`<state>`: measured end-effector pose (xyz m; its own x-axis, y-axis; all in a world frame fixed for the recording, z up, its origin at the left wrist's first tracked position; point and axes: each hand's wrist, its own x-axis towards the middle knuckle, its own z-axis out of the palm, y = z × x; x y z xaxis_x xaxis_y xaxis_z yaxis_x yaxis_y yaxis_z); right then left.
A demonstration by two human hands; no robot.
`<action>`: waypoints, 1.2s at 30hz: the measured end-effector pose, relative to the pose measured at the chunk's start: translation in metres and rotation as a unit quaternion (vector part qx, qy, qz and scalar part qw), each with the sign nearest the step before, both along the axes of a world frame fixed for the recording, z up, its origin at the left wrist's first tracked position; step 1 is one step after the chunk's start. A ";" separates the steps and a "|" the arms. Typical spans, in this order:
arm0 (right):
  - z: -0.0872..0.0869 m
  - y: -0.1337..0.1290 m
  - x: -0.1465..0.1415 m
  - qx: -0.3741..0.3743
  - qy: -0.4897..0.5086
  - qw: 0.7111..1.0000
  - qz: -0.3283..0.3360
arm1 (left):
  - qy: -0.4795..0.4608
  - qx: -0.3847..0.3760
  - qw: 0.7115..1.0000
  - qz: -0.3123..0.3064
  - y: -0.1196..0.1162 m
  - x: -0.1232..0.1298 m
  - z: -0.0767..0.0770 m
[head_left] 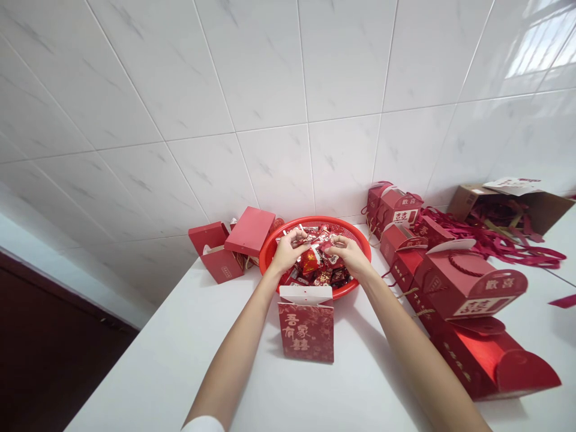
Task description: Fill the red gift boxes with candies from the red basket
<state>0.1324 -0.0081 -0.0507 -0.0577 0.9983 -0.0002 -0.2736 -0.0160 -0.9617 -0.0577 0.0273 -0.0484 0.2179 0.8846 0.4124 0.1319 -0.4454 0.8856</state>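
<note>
- Two bare hands reach into a red plastic basket (345,290) on a white desk (148,372), set toward the tiled wall (274,90).
- The basket holds a heap of small, shiny packets (323,277), mostly red with gold and white print.
- The left hand (288,249) is over the left part of the heap, fingers curled and partly closed toward the thumb.
- The right hand (351,257) mirrors it on the right, fingers bent inward; the packets are too small and crowded to tell whether either hand has hold of one.
- The packets look light, with slick, crinkly wrappers that would probably slide; a pinch between thumb and fingertips at an edge should suit them.
- Just on the near side of the basket stands an upright printed red box (306,330), its pale top flaps raised. It looks like thin, stiff card that could dent, so its side walls seem the best hold.
- Far left, an open red box (222,265) with something pale inside sits beside a box with a plain red lid (251,231).
- On the right, handled red boxes (470,279) crowd together.
- Beyond them, a cardboard carton (553,210) holds ribbons, with more dark-pink ribbons (499,240) spilling onto the desk.
</note>
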 end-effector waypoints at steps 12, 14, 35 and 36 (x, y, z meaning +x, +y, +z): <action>-0.001 0.001 0.001 0.013 -0.009 1.000 -0.001 | 0.010 0.002 1.000 -0.002 0.001 0.000 -0.001; -0.002 0.001 0.001 0.019 -0.010 1.000 0.000 | 0.011 0.001 1.000 0.001 0.001 0.000 -0.001; 0.000 0.001 0.000 0.037 -0.013 0.999 -0.005 | 0.010 -0.015 1.000 -0.005 0.000 0.000 0.000; 0.000 0.001 0.000 0.041 -0.014 0.999 -0.005 | 0.009 -0.016 1.000 -0.005 0.000 0.000 0.000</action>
<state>0.1328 -0.0069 -0.0512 -0.0496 0.9956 0.0800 -0.2458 0.0654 -0.9671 -0.0580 0.0274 -0.0485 0.2341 0.8947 0.3803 0.1443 -0.4189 0.8965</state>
